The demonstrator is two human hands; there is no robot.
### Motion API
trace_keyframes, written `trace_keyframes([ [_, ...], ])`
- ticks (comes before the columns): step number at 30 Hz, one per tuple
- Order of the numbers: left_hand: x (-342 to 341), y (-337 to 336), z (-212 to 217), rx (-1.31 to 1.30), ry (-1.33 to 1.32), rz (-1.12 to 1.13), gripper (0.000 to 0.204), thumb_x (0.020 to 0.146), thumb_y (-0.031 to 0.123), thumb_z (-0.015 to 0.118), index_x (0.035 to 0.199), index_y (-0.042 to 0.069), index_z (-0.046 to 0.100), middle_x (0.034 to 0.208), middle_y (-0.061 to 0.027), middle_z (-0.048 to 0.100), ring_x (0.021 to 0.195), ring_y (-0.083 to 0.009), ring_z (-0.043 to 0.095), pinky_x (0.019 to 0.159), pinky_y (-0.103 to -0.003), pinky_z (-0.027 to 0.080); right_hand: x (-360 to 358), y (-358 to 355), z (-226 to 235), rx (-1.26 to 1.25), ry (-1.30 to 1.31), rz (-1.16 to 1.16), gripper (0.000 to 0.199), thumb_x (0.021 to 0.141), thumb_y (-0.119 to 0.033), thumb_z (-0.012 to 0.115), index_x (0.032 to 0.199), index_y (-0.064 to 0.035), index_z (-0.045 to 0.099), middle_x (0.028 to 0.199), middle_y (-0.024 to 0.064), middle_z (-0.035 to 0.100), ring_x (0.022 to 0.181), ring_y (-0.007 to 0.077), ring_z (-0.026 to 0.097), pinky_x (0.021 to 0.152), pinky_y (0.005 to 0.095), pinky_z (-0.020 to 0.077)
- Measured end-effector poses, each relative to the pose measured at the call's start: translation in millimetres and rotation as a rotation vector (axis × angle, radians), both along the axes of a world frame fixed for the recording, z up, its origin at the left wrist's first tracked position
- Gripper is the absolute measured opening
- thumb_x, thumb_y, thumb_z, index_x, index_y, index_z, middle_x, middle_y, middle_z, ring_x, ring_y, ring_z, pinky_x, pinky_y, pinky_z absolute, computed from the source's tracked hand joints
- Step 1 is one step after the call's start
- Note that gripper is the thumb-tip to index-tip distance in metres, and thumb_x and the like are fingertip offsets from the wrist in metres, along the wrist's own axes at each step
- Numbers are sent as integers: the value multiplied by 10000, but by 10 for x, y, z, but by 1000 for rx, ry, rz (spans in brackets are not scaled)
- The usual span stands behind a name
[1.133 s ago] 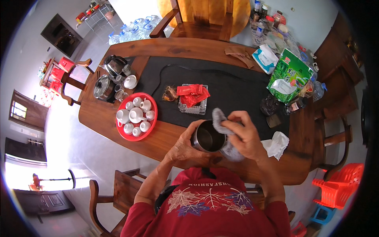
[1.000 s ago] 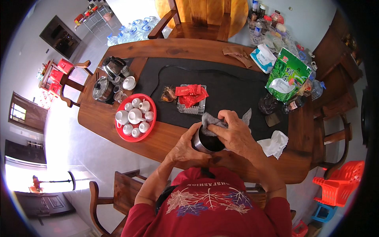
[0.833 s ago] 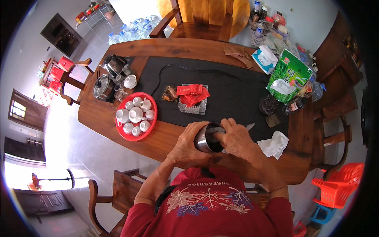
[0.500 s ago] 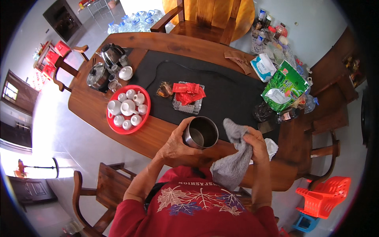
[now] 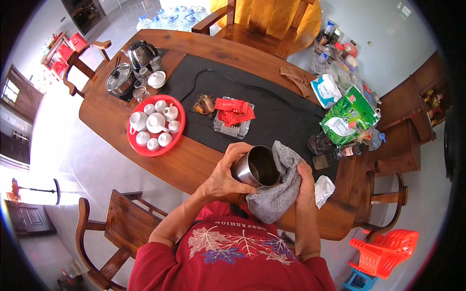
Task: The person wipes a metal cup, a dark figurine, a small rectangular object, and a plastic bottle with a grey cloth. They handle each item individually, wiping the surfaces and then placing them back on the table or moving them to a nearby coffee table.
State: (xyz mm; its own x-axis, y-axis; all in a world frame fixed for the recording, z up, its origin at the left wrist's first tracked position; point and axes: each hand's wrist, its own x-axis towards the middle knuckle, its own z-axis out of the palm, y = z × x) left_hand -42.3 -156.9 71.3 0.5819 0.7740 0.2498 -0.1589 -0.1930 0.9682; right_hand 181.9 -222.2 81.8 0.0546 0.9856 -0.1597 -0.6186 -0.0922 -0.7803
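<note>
Head view
Left hand: the left hand (image 5: 226, 170), at lower centre of the frame, wraps around a metal cup (image 5: 256, 167), fingers curled on its outer wall.
Right hand: the right hand (image 5: 305, 180) grips a grey cloth (image 5: 278, 191), which is pressed against the cup's right rim and hangs below it.
Cup: tilted, its open mouth facing up and right, held above the near edge of the wooden table (image 5: 189, 162).
Left of the hands: a red tray (image 5: 177, 138) of white teacups.
Above the cup: a glass dish (image 5: 232, 127) with red packets on a black mat (image 5: 281, 116).
Right: a green bag (image 5: 350, 116).
</note>
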Motion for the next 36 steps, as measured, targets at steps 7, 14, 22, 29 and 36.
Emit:
trace_keyframes([
  [7, 60, -62, -201, -712, -602, 86, 866, 606, 143, 868, 1326, 70, 392, 1172, -76, 527, 1158, -196, 483, 969, -365, 427, -92, 18, 177, 8, -330, 189, 262, 918, -186, 546, 1094, -10, 625, 928, 19, 633, 811, 70, 568, 704, 214, 452],
  [14, 136, -115, -178, -958, -730, 93, 544, 852, 310, 624, 1322, 145, 405, 1253, -107, 525, 1121, -244, 540, 924, -471, 472, -306, -50, 195, 312, -1128, 229, 200, 822, -93, 653, 1005, -13, 647, 850, 58, 517, 715, 155, 547, 619, 270, 450],
  [22, 156, -51, -109, -1243, -364, 7, 439, 891, 470, 536, 1178, 137, 531, 1078, -50, 594, 971, -199, 580, 807, -396, 501, -222, 293, 415, 922, -1899, -56, 352, 673, -64, 715, 1016, -141, 681, 872, 48, 469, 761, 201, 529, 603, 328, 462],
  [29, 110, 12, -53, -1052, -278, 202, 335, 875, 361, 584, 1122, 136, 563, 980, -23, 591, 893, -151, 575, 741, -333, 504, -236, 90, 241, 472, -1715, 303, 224, 711, -113, 666, 933, -122, 694, 809, 82, 497, 740, 253, 571, 603, 370, 486],
  [36, 141, -32, -6, -870, -222, 158, 286, 854, 230, 625, 1102, 104, 561, 845, 16, 556, 786, -63, 512, 693, -218, 437, -339, 120, 245, 486, -1594, 308, 144, 770, -128, 620, 873, -27, 624, 824, 122, 542, 785, 317, 582, 650, 421, 498],
])
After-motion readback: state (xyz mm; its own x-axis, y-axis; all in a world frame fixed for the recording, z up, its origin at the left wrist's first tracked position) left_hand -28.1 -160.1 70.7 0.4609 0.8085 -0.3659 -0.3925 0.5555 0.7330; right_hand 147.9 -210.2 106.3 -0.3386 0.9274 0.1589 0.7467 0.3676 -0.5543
